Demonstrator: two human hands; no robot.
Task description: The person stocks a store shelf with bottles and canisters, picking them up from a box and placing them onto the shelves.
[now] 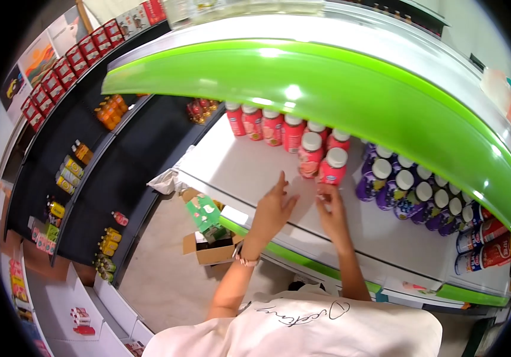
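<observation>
Left fingers [280, 183] spread, right fingers [328, 192] at pink bottle [332, 172] (grip unclear), purple bottles [410, 207] nearby, green panel [326, 74] overhanging

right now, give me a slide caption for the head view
Two hands near pink bottles on a white shelf, purple bottles alongside.

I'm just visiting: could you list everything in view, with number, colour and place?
Pink bottles: at least eight, white-capped, on the white shelf
Purple bottles: many, white-capped, right of them
Containers: several, red and blue, far right
White shelf: one, white, centre
Overhanging shelf: one, green-fronted, above
Dark shelves: several, black, left
Orange bottles: several, orange, dark shelves
Red packs: a row, red, upper left
Cardboard box: one, brown, floor
Shirt: one, white, bottom
Left hand: one, bare, over the white shelf
Right hand: one, bare, by the nearest pink bottle; contact unclear
</observation>
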